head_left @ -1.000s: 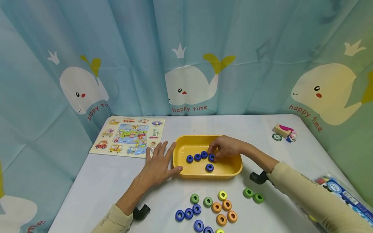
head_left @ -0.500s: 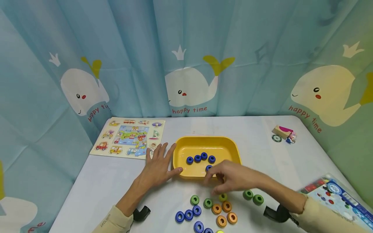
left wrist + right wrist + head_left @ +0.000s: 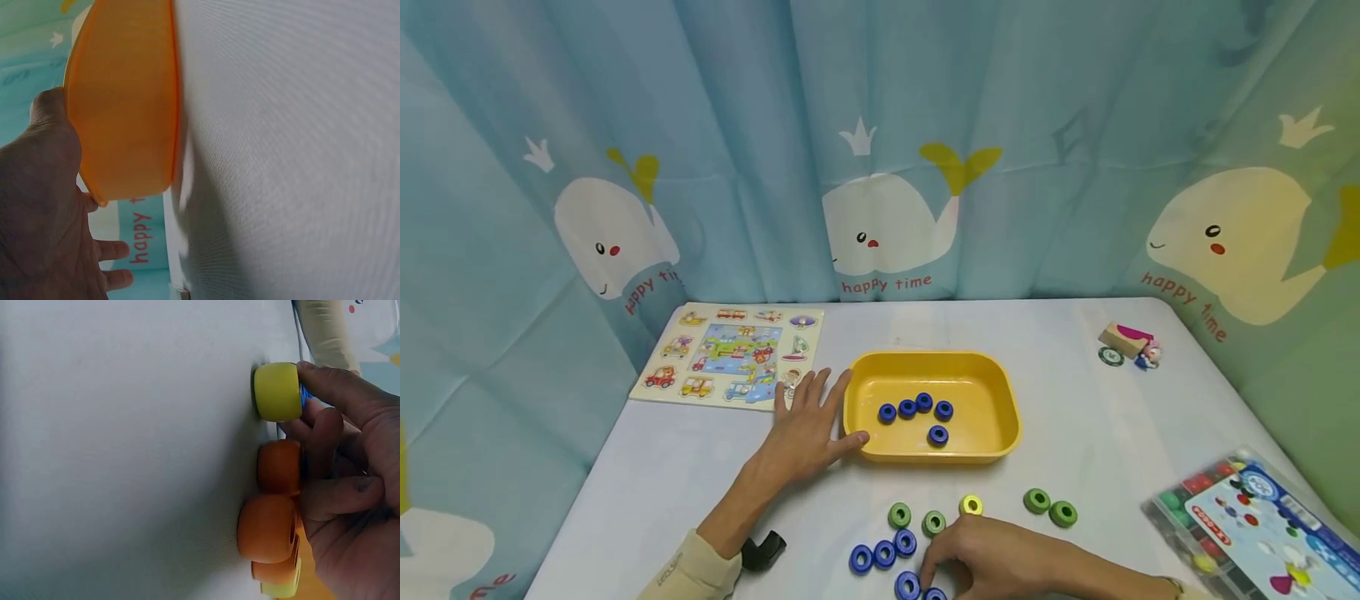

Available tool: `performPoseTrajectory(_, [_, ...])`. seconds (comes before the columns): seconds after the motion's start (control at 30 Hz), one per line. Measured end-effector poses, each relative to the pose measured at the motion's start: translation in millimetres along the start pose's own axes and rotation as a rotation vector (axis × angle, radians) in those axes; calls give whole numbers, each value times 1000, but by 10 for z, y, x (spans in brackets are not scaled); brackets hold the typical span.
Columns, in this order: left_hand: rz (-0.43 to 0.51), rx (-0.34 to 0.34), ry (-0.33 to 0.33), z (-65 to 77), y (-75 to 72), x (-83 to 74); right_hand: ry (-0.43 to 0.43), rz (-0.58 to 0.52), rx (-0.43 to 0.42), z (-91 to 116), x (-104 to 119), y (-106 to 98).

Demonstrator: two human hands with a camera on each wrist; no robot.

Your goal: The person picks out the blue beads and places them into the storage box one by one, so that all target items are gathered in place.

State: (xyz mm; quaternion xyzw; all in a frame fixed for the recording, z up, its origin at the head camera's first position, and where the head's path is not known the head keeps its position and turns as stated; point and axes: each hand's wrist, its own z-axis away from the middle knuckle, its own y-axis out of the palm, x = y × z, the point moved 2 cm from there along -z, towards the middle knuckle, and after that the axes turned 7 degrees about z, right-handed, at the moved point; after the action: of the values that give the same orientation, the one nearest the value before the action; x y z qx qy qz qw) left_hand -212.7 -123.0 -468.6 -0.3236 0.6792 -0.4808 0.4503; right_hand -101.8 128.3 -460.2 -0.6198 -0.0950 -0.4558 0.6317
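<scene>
My left hand (image 3: 805, 433) rests with spread fingers at the left end of a yellow tray (image 3: 1007, 417). In the left wrist view its thumb (image 3: 47, 106) lies along the tray's rim. Several blue ring-shaped beads sit in the tray, one blue bead (image 3: 937, 436) nearer the front wall. My right hand (image 3: 1000, 554) is low over the loose beads at the front, its fingertips right at a blue bead (image 3: 935, 594). In the right wrist view a yellow bead (image 3: 277, 392) partly hides that blue one, and I cannot tell whether the fingers pinch it.
Green beads (image 3: 1037, 501), a yellow bead (image 3: 971, 505) and blue beads (image 3: 884, 554) lie before the tray; orange beads (image 3: 269, 528) sit beneath my right hand. A picture puzzle board (image 3: 651, 358) lies back left, a clear-lidded box (image 3: 1247, 525) right, small toys (image 3: 1126, 340) back right.
My right hand has left the blue bead in the tray and moved down toward the front, over the loose beads. The left hand stays at the tray.
</scene>
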Motion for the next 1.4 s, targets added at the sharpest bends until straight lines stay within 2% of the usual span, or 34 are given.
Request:
performPoseTrajectory(0.57, [15,-10,11,9,-6,10,-45,53,4,-43,33,62])
performPoseTrajectory(1.0, [16,-19,13,-3,-9,14,-8,-47,-44,11,21,1])
performPoseTrajectory(1.17, [10,-18,14,-4,1,10,-36,-89,-88,57,62,-221])
performPoseTrajectory(1.27, [9,-16,12,0,-2,3,-40,-122,-110,88,120,-454])
performPoseTrajectory(1.4, [8,-8,9,4,-4,-1,-31,-108,-162,79,187,-781])
